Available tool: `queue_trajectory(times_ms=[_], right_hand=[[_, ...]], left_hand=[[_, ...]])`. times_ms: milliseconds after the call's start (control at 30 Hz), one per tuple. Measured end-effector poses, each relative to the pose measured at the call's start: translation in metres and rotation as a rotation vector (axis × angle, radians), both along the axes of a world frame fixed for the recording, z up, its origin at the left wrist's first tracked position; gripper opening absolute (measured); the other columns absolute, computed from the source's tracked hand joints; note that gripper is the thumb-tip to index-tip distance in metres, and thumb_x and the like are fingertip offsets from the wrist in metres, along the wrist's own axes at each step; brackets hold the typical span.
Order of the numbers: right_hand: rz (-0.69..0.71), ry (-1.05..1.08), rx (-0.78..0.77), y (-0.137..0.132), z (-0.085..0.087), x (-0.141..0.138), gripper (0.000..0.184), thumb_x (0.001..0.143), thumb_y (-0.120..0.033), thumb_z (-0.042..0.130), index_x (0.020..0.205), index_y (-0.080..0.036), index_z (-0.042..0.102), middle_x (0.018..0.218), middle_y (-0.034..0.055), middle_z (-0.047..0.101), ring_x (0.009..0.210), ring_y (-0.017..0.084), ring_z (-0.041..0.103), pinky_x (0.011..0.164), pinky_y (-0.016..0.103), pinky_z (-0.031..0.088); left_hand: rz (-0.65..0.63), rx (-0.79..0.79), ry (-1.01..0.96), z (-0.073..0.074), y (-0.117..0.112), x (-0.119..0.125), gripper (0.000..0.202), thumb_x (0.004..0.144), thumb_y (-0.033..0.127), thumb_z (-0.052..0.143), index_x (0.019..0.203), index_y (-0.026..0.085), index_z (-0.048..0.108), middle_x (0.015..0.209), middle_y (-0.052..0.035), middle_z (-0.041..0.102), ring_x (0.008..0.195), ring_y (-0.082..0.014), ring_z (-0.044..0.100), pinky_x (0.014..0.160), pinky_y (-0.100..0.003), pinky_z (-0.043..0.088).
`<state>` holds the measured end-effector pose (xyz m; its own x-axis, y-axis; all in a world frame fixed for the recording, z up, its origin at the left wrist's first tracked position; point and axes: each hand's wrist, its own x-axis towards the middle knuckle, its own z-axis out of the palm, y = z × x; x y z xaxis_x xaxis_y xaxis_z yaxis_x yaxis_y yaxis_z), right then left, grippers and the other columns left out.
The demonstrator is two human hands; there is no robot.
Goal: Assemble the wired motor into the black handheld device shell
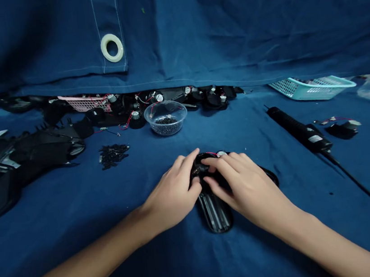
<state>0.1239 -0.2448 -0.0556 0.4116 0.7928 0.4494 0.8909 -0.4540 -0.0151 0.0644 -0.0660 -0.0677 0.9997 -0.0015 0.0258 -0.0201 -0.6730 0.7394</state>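
A black plastic housing lies on the blue cloth in front of me, its long ribbed hollow end toward me. My left hand is closed on the left side of its upper part, thumb and index finger curled against it. From the right, my right hand reaches over the same part, its fingertips pressed at dark inner pieces; whether it pinches a small piece is hidden. A red wire and a small silvery round component show just beyond my fingers. Another black rounded edge sticks out past my right hand.
A clear bowl of small dark screws stands ahead, near a pile of small black parts. Black housings lie left. On the right are a corded black electric screwdriver, a wired black part and a turquoise basket. Blue curtain hangs behind.
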Motion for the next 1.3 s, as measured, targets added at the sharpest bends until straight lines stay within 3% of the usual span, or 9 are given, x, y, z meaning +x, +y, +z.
queue_trajectory(times_ms=[133,333,567,733,800,967,1100,1300], right_hand=[[0.025,0.089,0.046,0.000,-0.005,0.005,0.016,0.099,-0.021,0.049,0.111,-0.016,0.060,0.102,0.0088,0.070,0.086,0.021,0.056,0.080,0.038,0.050],[0.050,0.180,0.127,0.001,-0.008,0.007,0.016,0.098,-0.022,0.054,0.110,-0.017,0.062,0.098,0.0052,0.072,0.084,0.020,0.056,0.078,0.035,0.049],[0.048,0.236,0.178,-0.003,0.002,0.005,0.008,0.097,-0.020,0.055,0.100,-0.019,0.063,0.088,0.0027,0.070,0.075,0.015,0.059,0.071,0.030,0.048],[0.085,0.356,0.176,-0.009,0.016,0.006,0.008,0.095,-0.018,0.057,0.096,-0.021,0.063,0.085,0.0012,0.065,0.074,0.012,0.060,0.065,0.024,0.048],[0.117,0.386,0.130,-0.010,0.021,0.005,0.007,0.094,-0.019,0.058,0.095,-0.021,0.064,0.083,0.0007,0.064,0.070,0.012,0.059,0.062,0.024,0.046],[0.147,0.436,0.062,-0.010,0.023,0.001,0.007,0.094,-0.017,0.057,0.093,-0.017,0.065,0.089,0.0028,0.063,0.075,0.011,0.058,0.068,0.023,0.045],[0.171,0.413,0.073,-0.007,0.018,0.001,0.007,0.094,-0.016,0.058,0.093,-0.016,0.066,0.086,0.0014,0.064,0.077,0.010,0.059,0.075,0.022,0.044],[0.173,0.388,0.051,-0.005,0.007,0.000,0.010,0.095,-0.018,0.058,0.096,-0.014,0.067,0.083,0.0008,0.064,0.073,0.010,0.059,0.070,0.022,0.042]], left_hand=[[-0.006,-0.006,0.051,0.004,-0.003,-0.003,0.064,0.094,0.028,0.041,0.156,0.033,0.026,0.132,-0.0054,0.055,0.112,-0.0209,0.060,0.103,-0.041,0.049],[-0.053,-0.123,0.047,0.004,0.002,0.000,0.062,0.094,0.026,0.042,0.155,0.031,0.030,0.130,-0.0052,0.056,0.114,-0.0178,0.058,0.110,-0.037,0.044],[-0.096,-0.186,0.024,-0.001,0.006,0.002,0.061,0.094,0.026,0.045,0.153,0.034,0.034,0.128,-0.0036,0.059,0.111,-0.0178,0.058,0.108,-0.037,0.044],[-0.030,-0.259,-0.021,-0.011,0.008,0.007,0.054,0.093,0.026,0.046,0.146,0.037,0.045,0.117,-0.0008,0.063,0.078,-0.0112,0.059,0.078,-0.029,0.053],[0.006,-0.236,-0.066,-0.013,0.008,0.009,0.050,0.093,0.025,0.046,0.141,0.036,0.051,0.110,-0.0002,0.062,0.070,-0.0083,0.055,0.071,-0.026,0.050],[0.066,-0.136,-0.160,-0.014,0.005,0.010,0.043,0.091,0.022,0.050,0.131,0.031,0.061,0.101,0.0020,0.060,0.071,-0.0064,0.053,0.067,-0.021,0.046],[0.081,-0.118,-0.178,-0.015,0.003,0.010,0.043,0.091,0.021,0.050,0.131,0.030,0.061,0.101,0.0026,0.061,0.067,-0.0053,0.052,0.065,-0.020,0.046],[0.067,-0.094,-0.204,-0.015,0.003,0.010,0.043,0.090,0.019,0.049,0.130,0.027,0.061,0.103,0.0010,0.063,0.068,-0.0065,0.053,0.068,-0.021,0.047]])
